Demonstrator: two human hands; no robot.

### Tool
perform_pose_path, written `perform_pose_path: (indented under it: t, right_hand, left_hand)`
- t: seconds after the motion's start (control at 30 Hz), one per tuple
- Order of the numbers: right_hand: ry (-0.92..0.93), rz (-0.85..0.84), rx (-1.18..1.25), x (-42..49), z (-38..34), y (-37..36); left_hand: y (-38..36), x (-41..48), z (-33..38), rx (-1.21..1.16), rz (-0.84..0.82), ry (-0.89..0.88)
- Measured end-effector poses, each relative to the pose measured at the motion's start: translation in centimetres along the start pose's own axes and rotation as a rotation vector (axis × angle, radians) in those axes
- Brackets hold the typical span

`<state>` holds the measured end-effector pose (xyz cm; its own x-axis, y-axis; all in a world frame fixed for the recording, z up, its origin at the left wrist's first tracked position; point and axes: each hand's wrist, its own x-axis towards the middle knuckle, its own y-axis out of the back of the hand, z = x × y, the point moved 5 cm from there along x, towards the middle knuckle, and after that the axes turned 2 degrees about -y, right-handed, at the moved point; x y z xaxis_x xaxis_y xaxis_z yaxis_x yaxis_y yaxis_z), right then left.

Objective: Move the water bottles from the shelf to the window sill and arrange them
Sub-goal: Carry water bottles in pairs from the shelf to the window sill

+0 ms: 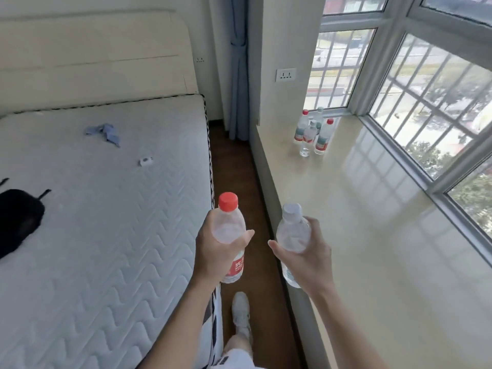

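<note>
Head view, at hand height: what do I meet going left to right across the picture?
Black bag on the mattress → red-capped bottle gripped in the left hand → white-capped bottle gripped in the right hand → window sill → window.

I log a quilted mattress (106,235) at left; on it a blue cloth (105,132), a small white object (146,161), a black bag (18,217). Curtain (238,75) in corner, wall socket (285,74) near.

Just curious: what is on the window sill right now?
A tight cluster of water bottles stands at the far end of the window sill, two red-capped. Front bottles partly cover those behind.
</note>
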<state>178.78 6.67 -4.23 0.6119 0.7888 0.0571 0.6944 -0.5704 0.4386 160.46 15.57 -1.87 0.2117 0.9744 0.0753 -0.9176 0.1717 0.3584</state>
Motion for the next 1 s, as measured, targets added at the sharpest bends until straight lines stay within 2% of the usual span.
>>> perform_pose_path:
  t: [0.27,0.6,1.0]
  right_hand:
    - [-0.005,-0.033,-0.035,11.4,-1.0,-5.5]
    - [-0.011,0.023,-0.006,28.1,-6.2,-12.5]
    - [-0.073,0.030,-0.031,39.6,-4.3,-16.0]
  left_hand:
    - [-0.2,11.9,-2.9,-0.037,0.051,0.049]
    - [-0.2,31.0,-3.0,-0.046,-0.038,0.014]
    - [-4.4,43.7,-4.8,-0.021,-0.102,0.028]
